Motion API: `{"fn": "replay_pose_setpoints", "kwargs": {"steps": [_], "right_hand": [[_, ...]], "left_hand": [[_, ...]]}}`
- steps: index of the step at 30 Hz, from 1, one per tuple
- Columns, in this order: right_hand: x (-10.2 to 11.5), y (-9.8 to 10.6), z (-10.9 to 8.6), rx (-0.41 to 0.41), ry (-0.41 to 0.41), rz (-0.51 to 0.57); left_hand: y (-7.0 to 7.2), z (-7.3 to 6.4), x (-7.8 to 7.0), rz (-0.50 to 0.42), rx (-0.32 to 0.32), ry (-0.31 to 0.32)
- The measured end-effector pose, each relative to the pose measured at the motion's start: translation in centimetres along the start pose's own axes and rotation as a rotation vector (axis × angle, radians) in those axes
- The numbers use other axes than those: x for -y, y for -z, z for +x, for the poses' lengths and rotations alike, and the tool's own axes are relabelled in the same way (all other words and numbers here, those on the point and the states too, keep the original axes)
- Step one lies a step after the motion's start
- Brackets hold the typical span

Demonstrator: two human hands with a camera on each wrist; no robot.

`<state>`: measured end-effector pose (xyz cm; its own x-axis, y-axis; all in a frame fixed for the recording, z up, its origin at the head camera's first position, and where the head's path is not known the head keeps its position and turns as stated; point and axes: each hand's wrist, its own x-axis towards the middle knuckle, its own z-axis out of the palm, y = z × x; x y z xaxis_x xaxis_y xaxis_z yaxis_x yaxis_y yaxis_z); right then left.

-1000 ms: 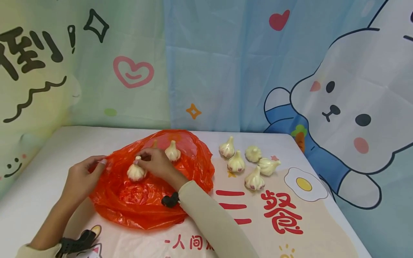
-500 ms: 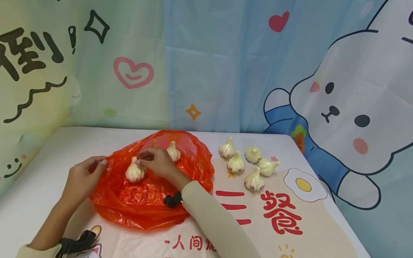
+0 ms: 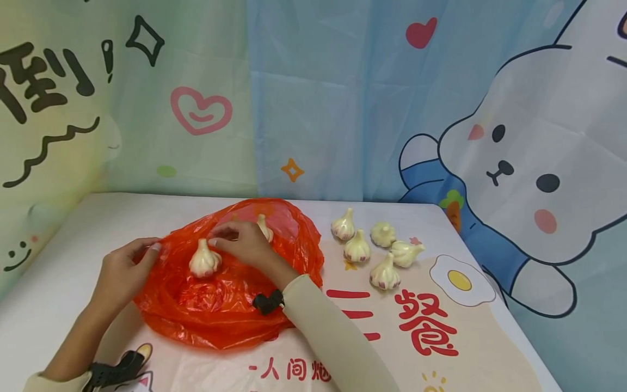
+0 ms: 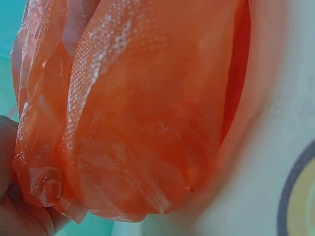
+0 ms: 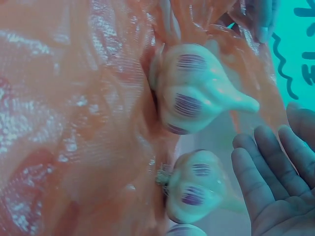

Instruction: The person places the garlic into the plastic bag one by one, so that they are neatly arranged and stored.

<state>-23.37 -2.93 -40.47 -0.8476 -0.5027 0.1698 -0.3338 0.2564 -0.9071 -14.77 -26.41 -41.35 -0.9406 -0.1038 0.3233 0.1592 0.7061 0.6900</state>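
An orange plastic bag (image 3: 220,310) lies open on the table. My left hand (image 3: 149,249) pinches its left rim; in the left wrist view the bag (image 4: 147,123) fills the frame, with that hand (image 4: 17,216) gripping crumpled film at the bottom left. A garlic bulb (image 3: 204,261) rests inside the bag. My right hand (image 3: 222,239) hovers just right of its tip, fingers straight and holding nothing. A second bulb (image 3: 266,228) is partly hidden behind that hand. The right wrist view shows the two bulbs (image 5: 197,96) (image 5: 197,191) against the bag (image 5: 74,123) beside my open fingers (image 5: 268,177).
Several loose garlic bulbs (image 3: 357,249) lie on the printed tablecloth (image 3: 441,326) right of the bag, near a fried-egg print (image 3: 462,279). A cartoon backdrop (image 3: 343,109) closes off the back and sides. The table's right edge runs close to the egg print.
My right hand has let go of the garlic bulb's tip and drawn slightly back to the right. The bulb now rests in the bag. The left hand has kept its hold.
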Motion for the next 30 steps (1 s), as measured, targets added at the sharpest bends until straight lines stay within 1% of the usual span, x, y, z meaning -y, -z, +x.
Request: {"fn": "replay_pose_setpoints", "kwargs": {"steps": [7,13,18,21,26,30], "right_hand": [[0.6,0.9,-0.3,-0.022,0.011,-0.001],[1.3,1.7,-0.9,0.006,0.038,0.037],[1.6,2.2,-1.3,0.01,0.057,0.019],[1.7,2.5,-1.8,0.017,0.046,0.025],[1.5,3.1,-2.9,0.035,0.006,-0.005],[1.4,3.6,-3.9,0.053,0.01,-0.02]], "left_hand": [[0.2,0.1,0.0,0.013,0.001,0.006],[0.3,0.1,-0.1,0.016,0.001,0.016],[0.2,0.1,0.0,0.011,0.008,0.016],[0.2,0.1,0.1,0.001,0.018,0.015],[0.1,0.0,0.1,-0.003,0.019,0.015],[0.1,0.0,0.0,-0.001,0.018,0.013]]}}
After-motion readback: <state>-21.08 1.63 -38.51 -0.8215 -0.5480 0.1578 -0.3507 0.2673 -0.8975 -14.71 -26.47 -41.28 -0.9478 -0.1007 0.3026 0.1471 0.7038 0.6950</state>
